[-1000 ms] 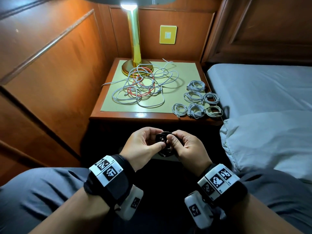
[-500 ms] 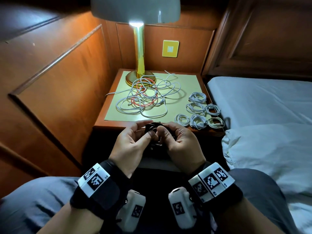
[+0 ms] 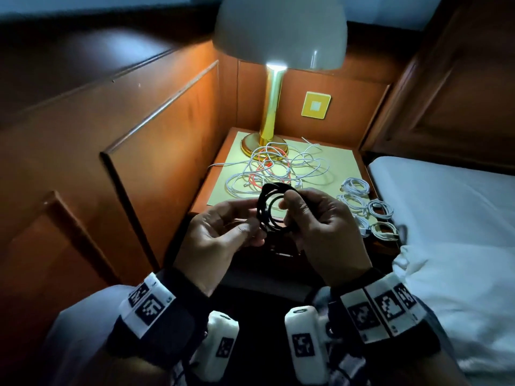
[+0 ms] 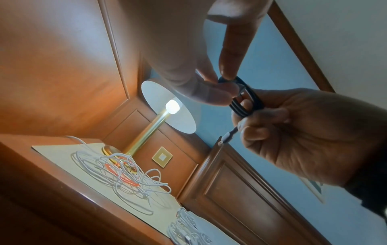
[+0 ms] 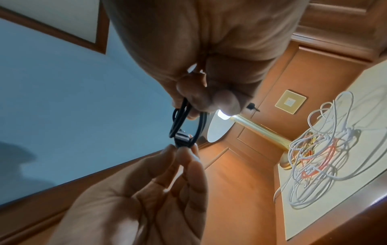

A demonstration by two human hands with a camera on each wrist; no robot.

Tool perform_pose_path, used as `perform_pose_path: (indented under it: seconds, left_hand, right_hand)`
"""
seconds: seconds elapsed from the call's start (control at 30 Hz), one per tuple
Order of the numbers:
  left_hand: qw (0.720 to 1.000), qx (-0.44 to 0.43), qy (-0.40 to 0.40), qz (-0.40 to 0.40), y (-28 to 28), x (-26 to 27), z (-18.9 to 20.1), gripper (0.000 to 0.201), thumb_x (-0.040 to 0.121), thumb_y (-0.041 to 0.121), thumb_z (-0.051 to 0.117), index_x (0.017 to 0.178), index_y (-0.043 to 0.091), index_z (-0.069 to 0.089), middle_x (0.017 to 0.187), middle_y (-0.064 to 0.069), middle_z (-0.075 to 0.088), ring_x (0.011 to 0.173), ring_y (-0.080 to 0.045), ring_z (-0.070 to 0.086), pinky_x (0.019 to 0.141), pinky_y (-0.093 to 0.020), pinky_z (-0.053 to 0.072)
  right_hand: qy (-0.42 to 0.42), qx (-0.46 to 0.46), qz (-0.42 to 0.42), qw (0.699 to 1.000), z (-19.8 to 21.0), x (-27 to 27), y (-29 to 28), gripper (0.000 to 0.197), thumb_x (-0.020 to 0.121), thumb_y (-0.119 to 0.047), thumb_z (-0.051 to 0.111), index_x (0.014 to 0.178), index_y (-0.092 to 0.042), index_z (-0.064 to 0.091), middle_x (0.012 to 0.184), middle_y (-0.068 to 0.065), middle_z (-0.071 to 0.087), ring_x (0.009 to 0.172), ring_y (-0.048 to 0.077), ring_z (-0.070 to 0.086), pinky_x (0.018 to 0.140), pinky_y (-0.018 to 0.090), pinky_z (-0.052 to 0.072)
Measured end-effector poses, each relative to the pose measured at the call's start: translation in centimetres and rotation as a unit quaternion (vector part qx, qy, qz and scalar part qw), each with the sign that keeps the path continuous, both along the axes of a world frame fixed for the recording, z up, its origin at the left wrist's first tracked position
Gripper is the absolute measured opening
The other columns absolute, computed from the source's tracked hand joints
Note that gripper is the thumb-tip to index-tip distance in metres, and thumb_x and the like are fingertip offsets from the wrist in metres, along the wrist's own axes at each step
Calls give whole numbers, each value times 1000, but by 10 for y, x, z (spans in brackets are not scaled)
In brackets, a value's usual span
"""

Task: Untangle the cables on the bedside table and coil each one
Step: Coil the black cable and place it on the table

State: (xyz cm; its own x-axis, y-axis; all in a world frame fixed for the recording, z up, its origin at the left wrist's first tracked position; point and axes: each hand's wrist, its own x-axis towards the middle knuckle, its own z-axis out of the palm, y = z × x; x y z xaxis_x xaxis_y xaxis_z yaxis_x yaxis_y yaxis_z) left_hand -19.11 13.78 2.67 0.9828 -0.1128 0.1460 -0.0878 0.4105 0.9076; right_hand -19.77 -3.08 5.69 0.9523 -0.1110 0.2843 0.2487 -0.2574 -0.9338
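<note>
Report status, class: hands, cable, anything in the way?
Both hands, left and right, pinching black cable coil. White-and-red tangle remains on table. Nothing in the way.

Black cable (image 3: 271, 211) coiled, held aloft — white-and-red tangle (image 3: 274, 171) on table.

Bedside table (image 3: 214, 174) under cables (image 3: 278, 171), lamp (image 3: 271, 118)
</note>
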Motion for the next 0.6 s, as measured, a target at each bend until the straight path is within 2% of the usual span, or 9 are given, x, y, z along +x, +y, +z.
perform_pose_path:
  seconds: [0.1, 0.17, 0.2, 0.27, 0.33, 0.43, 0.5, 0.57, 0.6]
  left_hand:
    - [1000, 16, 2, 25, 7, 3, 2, 21, 74, 16, 81, 95, 16, 79, 88, -12, 75, 71, -21, 69, 66, -27, 59]
    - [997, 43, 3, 61, 11, 7, 3, 23, 73, 22, 83, 94, 14, 77, 81, -4, 73, 68, -18, 68, 64, -28, 59]
    - [994, 70, 0, 80, 13, 10, 3, 26, 72, 24, 80, 95, 13, 74, 79, -2, 73, 67, -17, 67, 64, -29, 59]
    - [985, 130, 1, 113, 19, 19, -2, 26, 73, 27, 79, 94, 13, 71, 78, -1, 74, 66, -16, 68, 63, -32, 59]
    - [975, 173, 6, 143, 26, 29, -9, 14, 81, 20, 80, 91, 16, 71, 77, -1, 74, 63, -16, 68, 62, -34, 58]
    - [959, 236, 14, 155, 36, 44, -15, 4, 90, 15, 72, 88, 16, 70, 75, -2, 74, 58, -17, 68, 57, -33, 57]
    - [967, 225, 35, 112, 38, 53, -15, 6, 94, 13, 68, 89, 15, 69, 73, -1, 72, 56, -14, 65, 54, -32, 55]
    - [977, 188, 63, 76, 37, 61, -16, 8, 95, 9, 64, 90, 13, 70, 73, 0, 70, 56, -10, 60, 52, -28, 50]
    - [981, 168, 75, 67, 36, 65, -16, 9, 95, 8, 64, 90, 12, 70, 73, -1, 69, 56, -10, 59, 51, -26, 49]
  right_hand:
    - [8, 27, -1, 1000, -6, 12, 14, 25, 94, -42, 64, 80, -22, 72, 65, -6, 65, 53, 5, 57, 59, 35, 45]
    - [17, 34, 0, 999, -12, 22, 25, 24, 90, -45, 63, 81, -25, 73, 70, -8, 69, 66, 13, 65, 72, 47, 56]
    - [23, 34, 5, 999, -15, 27, 31, 24, 90, -44, 63, 82, -24, 74, 74, -8, 72, 71, 17, 68, 78, 50, 57]
    - [36, 31, 14, 999, -21, 37, 42, 23, 92, -40, 66, 81, -22, 75, 81, -3, 75, 80, 22, 71, 84, 52, 56]
    - [51, 23, 24, 998, -30, 47, 49, 23, 94, -37, 67, 81, -21, 77, 84, -2, 76, 84, 19, 72, 86, 50, 56]
    - [80, 12, 69, 994, -40, 60, 53, 29, 90, -48, 66, 85, -22, 78, 85, -1, 77, 85, 20, 73, 88, 53, 55]
    - [83, 10, 92, 992, -41, 67, 49, 35, 86, -56, 66, 86, -23, 78, 81, -3, 76, 79, 16, 73, 81, 48, 57]
    - [74, 23, 105, 991, -41, 71, 44, 36, 87, -53, 67, 85, -18, 77, 67, -12, 70, 61, 2, 64, 64, 31, 49]
    - [70, 32, 107, 991, -42, 72, 42, 35, 88, -49, 64, 84, -16, 75, 60, -15, 65, 54, -1, 59, 60, 22, 42]
